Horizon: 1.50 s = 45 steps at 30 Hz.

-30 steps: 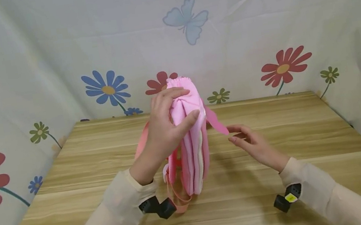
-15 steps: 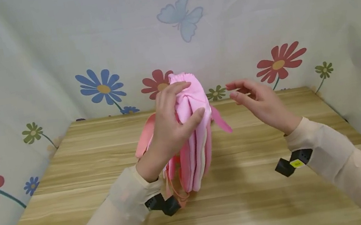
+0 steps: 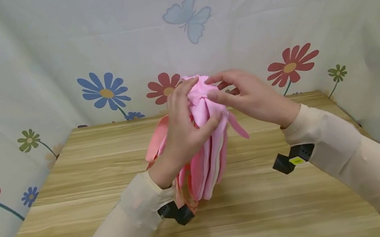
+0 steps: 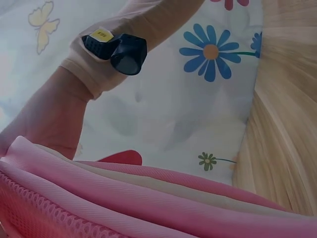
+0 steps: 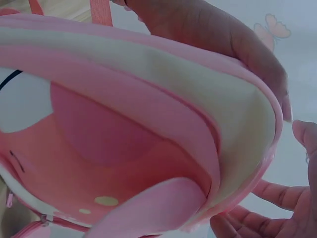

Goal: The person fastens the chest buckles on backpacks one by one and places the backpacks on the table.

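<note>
A pink child's backpack [image 3: 209,165] is held upright on its narrow end, side-on in the head view. My left hand [image 3: 186,131] grips it near the top, fingers over one face and thumb across the side. At the top right edge is my right hand [image 3: 253,94], fingers bent and thumb apart from them. The right wrist view shows right fingertips [image 5: 225,225] against the bag's rim, while the thumb stands off it. A pink ear-like flap [image 3: 238,125] sticks out to the right. In the left wrist view, pink mesh and padded fabric [image 4: 124,198] cover the lower part.
Orange-pink shoulder straps [image 3: 158,139] hang on the left of the bag. The bag is over a wooden table [image 3: 280,203]. A white cloth backdrop [image 3: 118,31] printed with flowers and butterflies surrounds the table. Black wrist devices [image 3: 293,158] sit on both sleeves.
My right hand has left the flap, risen, and moved left to the top of the backpack. The left hand keeps its grip; the bag's top has shifted slightly to the right.
</note>
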Each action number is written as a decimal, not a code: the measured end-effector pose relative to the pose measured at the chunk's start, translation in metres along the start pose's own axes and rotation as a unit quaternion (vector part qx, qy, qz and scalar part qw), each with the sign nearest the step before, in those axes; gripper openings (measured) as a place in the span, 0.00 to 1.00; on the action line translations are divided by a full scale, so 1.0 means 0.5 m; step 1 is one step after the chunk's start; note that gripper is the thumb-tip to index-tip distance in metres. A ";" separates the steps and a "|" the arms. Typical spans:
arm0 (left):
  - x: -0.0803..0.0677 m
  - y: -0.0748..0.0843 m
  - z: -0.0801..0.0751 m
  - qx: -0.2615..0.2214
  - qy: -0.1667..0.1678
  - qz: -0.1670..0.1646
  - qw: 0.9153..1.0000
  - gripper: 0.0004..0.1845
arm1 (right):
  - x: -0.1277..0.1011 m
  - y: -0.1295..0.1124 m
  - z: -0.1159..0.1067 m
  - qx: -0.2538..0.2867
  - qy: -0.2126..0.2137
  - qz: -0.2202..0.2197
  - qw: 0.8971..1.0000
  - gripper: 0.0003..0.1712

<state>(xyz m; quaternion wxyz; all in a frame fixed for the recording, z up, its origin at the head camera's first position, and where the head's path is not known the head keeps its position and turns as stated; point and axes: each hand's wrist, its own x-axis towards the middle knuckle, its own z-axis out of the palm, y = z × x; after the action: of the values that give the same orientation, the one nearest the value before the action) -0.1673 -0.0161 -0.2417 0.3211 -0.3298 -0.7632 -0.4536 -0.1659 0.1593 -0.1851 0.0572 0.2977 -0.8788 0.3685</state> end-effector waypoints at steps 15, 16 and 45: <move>-0.018 -0.006 -0.010 0.007 -0.025 -0.010 1.000 0.49 | 0.016 -0.005 0.001 -0.061 -0.036 0.037 0.997 0.27; -0.020 -0.008 -0.012 0.011 -0.027 -0.014 0.999 0.49 | 0.015 -0.005 -0.001 -0.064 -0.037 0.043 0.996 0.27; -0.142 -0.054 -0.056 0.159 -0.073 -0.205 0.963 0.52 | 0.012 -0.003 -0.019 -0.075 -0.048 0.053 0.995 0.26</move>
<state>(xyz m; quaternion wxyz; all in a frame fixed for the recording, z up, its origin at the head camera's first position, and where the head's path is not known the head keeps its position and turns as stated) -0.1427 -0.0664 -0.3000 0.2127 -0.1430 -0.8980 -0.3575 -0.1711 0.1623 -0.1755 0.0177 0.2630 -0.9202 0.2895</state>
